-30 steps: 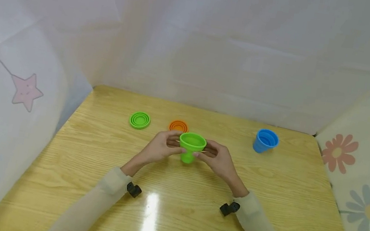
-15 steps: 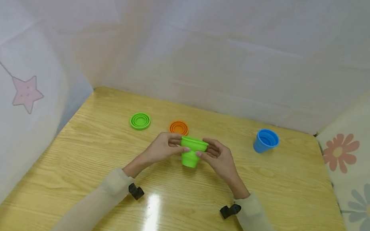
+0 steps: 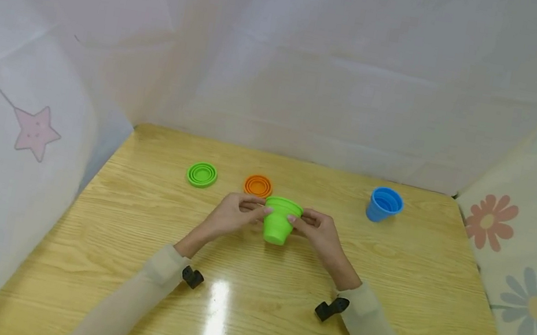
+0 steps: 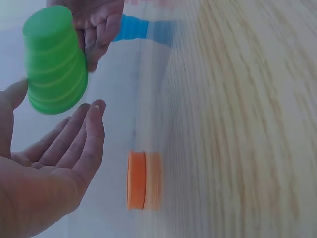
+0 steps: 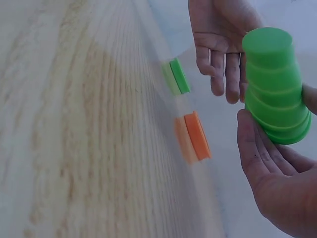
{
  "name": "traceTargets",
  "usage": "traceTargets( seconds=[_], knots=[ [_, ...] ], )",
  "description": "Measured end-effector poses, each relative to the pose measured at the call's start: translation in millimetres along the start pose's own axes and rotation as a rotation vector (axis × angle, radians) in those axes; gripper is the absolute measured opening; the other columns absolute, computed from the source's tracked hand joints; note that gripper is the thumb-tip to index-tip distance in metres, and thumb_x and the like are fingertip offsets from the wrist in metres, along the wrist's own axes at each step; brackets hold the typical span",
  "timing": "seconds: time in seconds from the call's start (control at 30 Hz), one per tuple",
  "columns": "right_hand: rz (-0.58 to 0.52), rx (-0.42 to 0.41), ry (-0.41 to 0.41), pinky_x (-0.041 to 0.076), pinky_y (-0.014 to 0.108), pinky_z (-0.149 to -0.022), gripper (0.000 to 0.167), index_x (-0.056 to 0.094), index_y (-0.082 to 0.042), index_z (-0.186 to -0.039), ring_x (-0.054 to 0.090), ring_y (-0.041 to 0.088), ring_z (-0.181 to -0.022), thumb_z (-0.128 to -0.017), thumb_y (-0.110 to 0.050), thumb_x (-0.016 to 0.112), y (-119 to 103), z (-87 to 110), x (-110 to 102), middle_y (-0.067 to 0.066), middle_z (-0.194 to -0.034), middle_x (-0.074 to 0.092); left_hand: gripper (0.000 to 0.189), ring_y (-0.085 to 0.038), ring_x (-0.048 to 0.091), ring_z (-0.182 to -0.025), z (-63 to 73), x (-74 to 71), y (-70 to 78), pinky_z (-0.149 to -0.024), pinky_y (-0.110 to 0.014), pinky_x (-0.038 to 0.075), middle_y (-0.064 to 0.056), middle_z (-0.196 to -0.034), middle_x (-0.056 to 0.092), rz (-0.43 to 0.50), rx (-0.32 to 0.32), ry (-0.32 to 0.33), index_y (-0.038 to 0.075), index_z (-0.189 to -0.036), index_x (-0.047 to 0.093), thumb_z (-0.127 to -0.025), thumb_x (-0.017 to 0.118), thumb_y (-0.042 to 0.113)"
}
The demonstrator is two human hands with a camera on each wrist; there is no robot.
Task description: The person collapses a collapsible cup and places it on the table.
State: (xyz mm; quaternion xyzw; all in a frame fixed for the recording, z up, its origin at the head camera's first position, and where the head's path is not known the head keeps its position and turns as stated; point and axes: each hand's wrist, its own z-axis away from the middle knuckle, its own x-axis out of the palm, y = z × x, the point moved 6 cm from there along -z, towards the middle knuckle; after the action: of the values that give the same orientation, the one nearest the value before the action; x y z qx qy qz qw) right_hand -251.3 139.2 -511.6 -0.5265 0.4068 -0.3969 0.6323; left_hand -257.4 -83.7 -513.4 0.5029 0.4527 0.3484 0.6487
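Observation:
A bright green collapsible cup point(image 3: 277, 228) is held up off the table between my two hands, rim upward and its side facing me. My left hand point(image 3: 231, 217) grips its left side, thumb in front and fingers behind. On the other side my right hand point(image 3: 323, 238) pinches it the same way. Both wrist views show the ringed wall of the cup point(image 4: 53, 64) stretched out full length, with its flat base visible. Just behind the left fingers lies a flat orange collapsed cup point(image 3: 258, 186).
A second green cup point(image 3: 201, 175), folded flat, lies at the back left of the wooden table point(image 3: 134, 216). At the back right stands a blue collapsible cup point(image 3: 384, 204), extended and leaning slightly. White curtains point(image 3: 315, 69) enclose the table's back and sides.
The green cup has tilted so its side shows instead of its inside. Its lower part has been pulled out from a narrow, stepped shape to a full, smooth taper.

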Motion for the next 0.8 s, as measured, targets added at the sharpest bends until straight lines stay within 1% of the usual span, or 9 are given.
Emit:
traceTargets(
  seconds=[0.1, 0.2, 0.27, 0.37, 0.53, 0.6, 0.73, 0.8],
  knots=[
    [-0.034, 0.018, -0.016, 0.055, 0.062, -0.110, 0.052, 0.062, 0.004, -0.138, 0.076, 0.030, -0.110, -0.103, -0.033, 0.069, 1, 1.0, 3, 0.019, -0.125, 0.074, 0.064, -0.032, 0.071, -0.122, 1.6, -2.9, 1.5, -0.105, -0.051, 0.062, -0.015, -0.140, 0.069, 0.002, 0.031, -0.001, 0.006, -0.143, 0.062, -0.099, 0.071, 0.051],
    [-0.080, 0.037, -0.030, 0.055, 0.064, -0.109, 0.050, 0.063, 0.007, -0.136, 0.076, 0.026, -0.105, -0.105, -0.032, 0.066, 1, 2.2, 6, 0.014, -0.120, 0.075, 0.058, -0.034, 0.068, -0.128, 1.0, -3.2, 1.7, -0.109, -0.051, 0.059, -0.015, -0.145, 0.065, 0.024, 0.044, -0.022, 0.009, -0.146, 0.060, -0.101, 0.070, 0.044],
    [-0.096, 0.042, -0.043, 0.055, 0.065, -0.108, 0.050, 0.063, 0.008, -0.135, 0.076, 0.022, -0.101, -0.106, -0.033, 0.064, 2, 1.7, 7, 0.008, -0.114, 0.076, 0.056, -0.035, 0.067, -0.130, 0.4, -2.7, 2.7, -0.111, -0.050, 0.059, -0.015, -0.145, 0.065, 0.037, 0.052, -0.036, 0.010, -0.148, 0.059, -0.102, 0.070, 0.040],
    [-0.101, 0.040, -0.070, 0.057, 0.064, -0.106, 0.052, 0.065, 0.009, -0.132, 0.077, 0.018, -0.094, -0.108, -0.037, 0.061, 2, 0.9, 10, 0.002, -0.107, 0.077, 0.053, -0.034, 0.069, -0.127, 0.4, -1.9, 5.5, -0.110, -0.051, 0.059, -0.016, -0.143, 0.066, 0.069, 0.071, -0.054, 0.010, -0.148, 0.058, -0.104, 0.068, 0.036],
    [-0.062, 0.040, -0.109, 0.065, 0.050, -0.096, 0.056, 0.067, 0.009, -0.130, 0.078, 0.015, -0.089, -0.109, -0.042, 0.057, 1, 0.9, 14, 0.000, -0.102, 0.079, 0.043, -0.027, 0.074, -0.114, 0.2, -1.7, 7.8, -0.105, -0.054, 0.061, -0.017, -0.133, 0.071, 0.141, 0.086, -0.066, 0.009, -0.140, 0.064, -0.104, 0.069, 0.031],
    [-0.030, 0.048, -0.112, 0.067, 0.047, -0.093, 0.057, 0.069, 0.008, -0.129, 0.079, 0.018, -0.090, -0.110, -0.044, 0.054, 2, 1.0, 14, 0.002, -0.101, 0.080, 0.039, -0.026, 0.076, -0.109, 0.0, -1.4, 7.1, -0.103, -0.055, 0.062, -0.017, -0.128, 0.074, 0.166, 0.076, -0.066, 0.009, -0.136, 0.065, -0.104, 0.069, 0.031],
    [0.024, 0.061, -0.106, 0.066, 0.050, -0.095, 0.062, 0.072, 0.007, -0.124, 0.078, 0.032, -0.098, -0.111, -0.049, 0.048, 3, 0.6, 15, 0.011, -0.103, 0.080, 0.035, -0.035, 0.078, -0.101, -0.2, -0.1, 3.6, -0.100, -0.059, 0.062, -0.018, -0.115, 0.079, 0.222, 0.042, -0.063, 0.008, -0.134, 0.065, -0.105, 0.067, 0.028],
    [0.024, 0.065, -0.095, 0.064, 0.054, -0.097, 0.062, 0.072, 0.006, -0.123, 0.077, 0.037, -0.102, -0.111, -0.050, 0.048, 2, 0.4, 15, 0.014, -0.105, 0.080, 0.035, -0.039, 0.078, -0.099, -0.4, 0.9, 0.8, -0.099, -0.061, 0.062, -0.017, -0.109, 0.081, 0.260, 0.012, -0.060, 0.007, -0.134, 0.064, -0.106, 0.066, 0.028]
  ],
)
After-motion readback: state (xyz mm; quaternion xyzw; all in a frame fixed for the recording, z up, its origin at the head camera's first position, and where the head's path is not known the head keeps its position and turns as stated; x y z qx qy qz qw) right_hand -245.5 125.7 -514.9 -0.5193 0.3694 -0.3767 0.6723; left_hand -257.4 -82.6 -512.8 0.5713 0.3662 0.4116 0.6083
